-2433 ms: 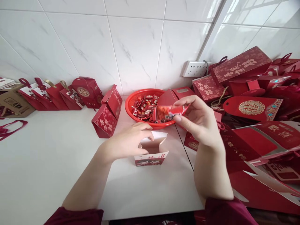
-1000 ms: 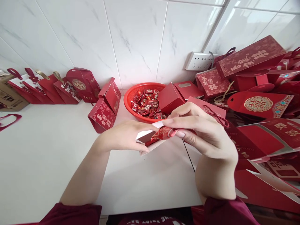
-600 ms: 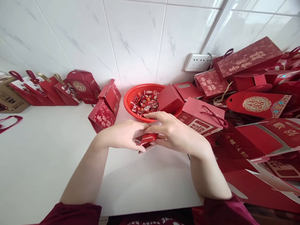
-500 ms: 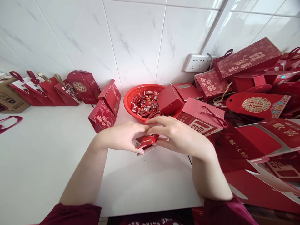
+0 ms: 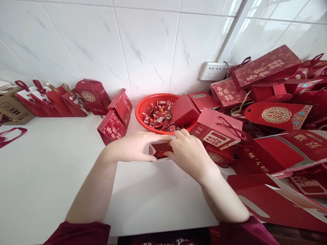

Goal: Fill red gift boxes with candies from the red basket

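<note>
A small open box [image 5: 152, 149] with pale inner walls stands on the white table, mostly covered by my hands. My left hand [image 5: 135, 146] is closed around its left side, with the thumb along the near edge and the fingers over the far edge. Inside lies a red-wrapped candy [image 5: 160, 154], partly hidden. On the right side, my right hand [image 5: 187, 151] grips the box's rim with curled fingers, its thumb tip at the opening. Just behind the hands is a red plastic basket [image 5: 139, 117] of wrapped candies [image 5: 159, 115].
An open red carton [image 5: 185, 109] rests in the basket. Two red boxes [image 5: 112, 126] stand left of it, and several gift boxes [image 5: 89, 97] line the wall. Piled red boxes [image 5: 268, 66] fill the right side. A power strip [image 5: 214, 70] is against the tiled wall.
The red candy between my hands has gone down into the box. My right hand has shifted from arching over the opening to gripping the box's right rim. The view has tilted slightly.
</note>
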Demonstrator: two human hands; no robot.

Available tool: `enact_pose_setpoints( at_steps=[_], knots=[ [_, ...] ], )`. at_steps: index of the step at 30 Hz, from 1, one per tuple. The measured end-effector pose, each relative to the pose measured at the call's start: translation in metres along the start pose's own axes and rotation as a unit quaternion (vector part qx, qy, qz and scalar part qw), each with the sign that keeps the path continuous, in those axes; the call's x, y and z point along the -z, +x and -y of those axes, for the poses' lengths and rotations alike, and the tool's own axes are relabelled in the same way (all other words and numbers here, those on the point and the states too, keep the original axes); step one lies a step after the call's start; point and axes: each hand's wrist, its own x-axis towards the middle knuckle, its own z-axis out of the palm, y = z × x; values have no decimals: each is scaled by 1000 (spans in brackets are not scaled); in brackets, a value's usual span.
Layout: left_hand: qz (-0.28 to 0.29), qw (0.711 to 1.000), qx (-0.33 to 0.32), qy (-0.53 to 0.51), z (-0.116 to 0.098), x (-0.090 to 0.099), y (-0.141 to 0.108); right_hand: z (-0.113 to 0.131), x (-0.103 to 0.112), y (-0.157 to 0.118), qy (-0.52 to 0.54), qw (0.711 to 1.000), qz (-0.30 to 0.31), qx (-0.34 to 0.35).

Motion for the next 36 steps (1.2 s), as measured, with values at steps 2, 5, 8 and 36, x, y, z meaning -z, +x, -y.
enact_pose_setpoints(
  at_steps=[2,5,8,36],
  knots=[
    [2,1000,17,16,-3,1,-2,-5,-2,3,-6,1000,-1,1],
    [17,998,36,46,-7,2,-6,-16,1,3,37,998,23,44],
    [40,995,49,79,-10,0,-10,-30,9,-3,132,984,58,100],
    [47,993,64,83,-15,-4,-18,-33,-67,165,118,960,255,-4]
  ],
)
